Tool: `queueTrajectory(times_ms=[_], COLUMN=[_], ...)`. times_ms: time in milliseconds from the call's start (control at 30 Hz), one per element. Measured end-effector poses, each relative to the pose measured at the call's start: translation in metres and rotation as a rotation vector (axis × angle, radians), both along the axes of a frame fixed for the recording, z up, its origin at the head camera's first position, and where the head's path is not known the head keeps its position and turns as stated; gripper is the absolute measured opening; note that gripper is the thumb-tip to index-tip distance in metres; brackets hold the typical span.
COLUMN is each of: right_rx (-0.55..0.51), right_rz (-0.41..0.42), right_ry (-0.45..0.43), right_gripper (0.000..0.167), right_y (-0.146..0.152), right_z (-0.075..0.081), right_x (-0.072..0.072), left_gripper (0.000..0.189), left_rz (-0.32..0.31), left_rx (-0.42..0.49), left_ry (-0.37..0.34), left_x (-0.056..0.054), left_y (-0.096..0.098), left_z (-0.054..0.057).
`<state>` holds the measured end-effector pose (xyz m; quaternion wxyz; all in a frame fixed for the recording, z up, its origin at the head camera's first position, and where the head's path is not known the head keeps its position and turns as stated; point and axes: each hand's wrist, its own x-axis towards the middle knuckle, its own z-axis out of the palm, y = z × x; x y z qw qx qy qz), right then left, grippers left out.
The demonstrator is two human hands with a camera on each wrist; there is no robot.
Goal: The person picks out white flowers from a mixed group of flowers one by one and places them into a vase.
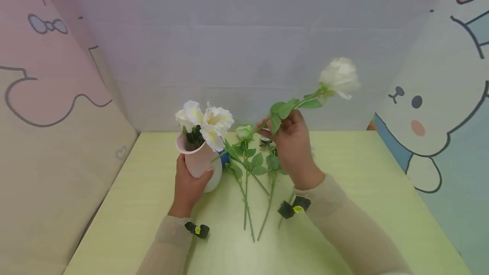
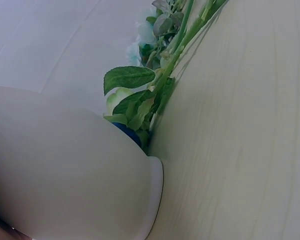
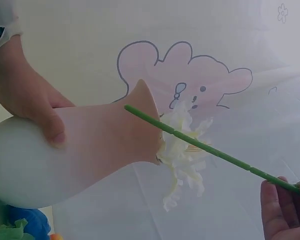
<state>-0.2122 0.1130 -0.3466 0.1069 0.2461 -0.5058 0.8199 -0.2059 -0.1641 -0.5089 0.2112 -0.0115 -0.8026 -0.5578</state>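
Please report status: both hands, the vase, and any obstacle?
Left hand grips vase. Right hand holds flower. Stem outside vase. Blooms already in vase may obstruct.

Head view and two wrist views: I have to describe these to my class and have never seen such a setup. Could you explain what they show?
There is no machine here, just a person's two bare hands. The head picture looks forward and down from a camera worn on the head; the other two come from cameras on each wrist, so the vase appears sideways in them.

The left hand grips a pale vase with white flowers in its mouth. The right hand holds a long-stemmed white rose; its stem's lower end is seen in front of the vase.

On the pale yellow table lie leafy green stems, one pale green rosebud among them. A blue flower shows beside the vase.
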Motion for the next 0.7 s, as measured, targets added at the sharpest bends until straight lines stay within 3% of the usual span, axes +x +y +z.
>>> queueTrajectory(times_ms=[467,700], right_rx=[-0.007,-0.039], right_rz=[-0.05,-0.083], right_ry=[0.093,0.093], right_gripper=[0.026,0.021], right_y=[-0.011,-0.019], right_z=[0.006,0.007], right_x=[-0.008,-0.013], left_gripper=[0.096,0.098], left_rz=[-0.015,-0.02], left_rx=[0.023,0.03], left_ry=[0.008,-0.011], left_x=[-0.007,-0.01], left_y=[-0.002,-0.004], left_z=[-0.011,-0.015])
